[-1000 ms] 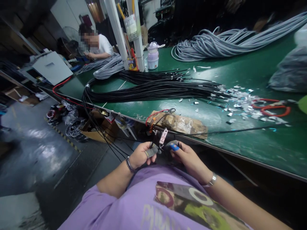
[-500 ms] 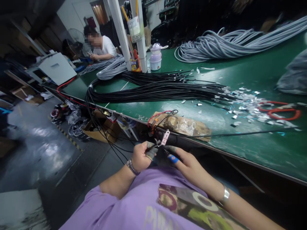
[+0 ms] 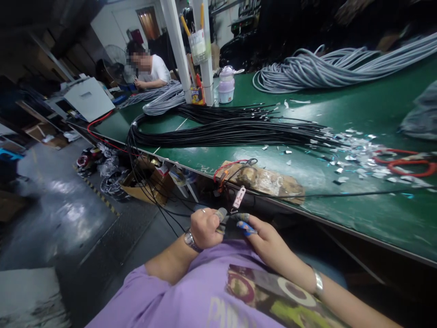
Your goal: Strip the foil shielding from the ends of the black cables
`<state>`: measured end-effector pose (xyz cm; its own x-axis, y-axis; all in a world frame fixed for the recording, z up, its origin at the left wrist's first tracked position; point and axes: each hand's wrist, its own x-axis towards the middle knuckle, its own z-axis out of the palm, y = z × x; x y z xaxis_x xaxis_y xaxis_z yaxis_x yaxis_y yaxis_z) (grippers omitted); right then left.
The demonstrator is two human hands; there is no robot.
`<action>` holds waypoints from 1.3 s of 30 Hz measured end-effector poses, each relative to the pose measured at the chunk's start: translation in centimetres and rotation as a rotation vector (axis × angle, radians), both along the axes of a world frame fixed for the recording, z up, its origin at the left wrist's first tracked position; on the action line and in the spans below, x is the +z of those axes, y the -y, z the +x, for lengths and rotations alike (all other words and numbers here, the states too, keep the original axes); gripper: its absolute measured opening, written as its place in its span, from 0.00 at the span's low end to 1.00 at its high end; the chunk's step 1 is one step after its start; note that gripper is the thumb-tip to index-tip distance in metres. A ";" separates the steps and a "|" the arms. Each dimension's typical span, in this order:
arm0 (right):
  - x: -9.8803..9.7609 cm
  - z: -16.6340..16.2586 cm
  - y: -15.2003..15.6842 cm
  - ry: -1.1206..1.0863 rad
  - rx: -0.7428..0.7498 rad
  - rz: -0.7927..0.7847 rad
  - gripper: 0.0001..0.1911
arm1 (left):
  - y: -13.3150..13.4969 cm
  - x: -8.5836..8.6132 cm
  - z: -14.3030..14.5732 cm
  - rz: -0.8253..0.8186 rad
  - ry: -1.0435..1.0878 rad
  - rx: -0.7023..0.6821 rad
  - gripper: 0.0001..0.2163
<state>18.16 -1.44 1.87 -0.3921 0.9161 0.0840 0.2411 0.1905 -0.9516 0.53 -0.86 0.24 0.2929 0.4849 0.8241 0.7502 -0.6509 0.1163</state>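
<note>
In front of my purple shirt, my left hand [image 3: 205,228] is closed in a fist around a black cable [image 3: 177,214], which trails off to the left. My right hand [image 3: 262,233] pinches close beside it, with blue tape on the thumb and a dark cover on the forefinger. The end of the cable seems to lie between these fingertips, but the fingers mostly hide it. Just above both hands, a small pinkish tag [image 3: 239,197] hangs at the table edge. Beyond it lies a worn block wrapped in tape [image 3: 264,179], with red and black wires at its left end.
On the green table [image 3: 341,205] lie a bundle of black cables [image 3: 211,133], white scraps [image 3: 358,157], orange-handled scissors [image 3: 411,167] and coiled grey cables [image 3: 317,70]. A lilac bottle [image 3: 226,85] stands by white posts. Another person [image 3: 155,70] sits at the far left.
The view has shifted slightly, moving the scene right and a little down. My left fist has turned and its thumb now lies over the cable. My right fingertips have closed together more.
</note>
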 end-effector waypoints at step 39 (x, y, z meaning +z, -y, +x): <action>-1.2 -0.4 -0.8 -0.010 0.074 -0.030 0.20 | -1.0 1.9 -0.7 -1.376 0.648 -0.345 0.23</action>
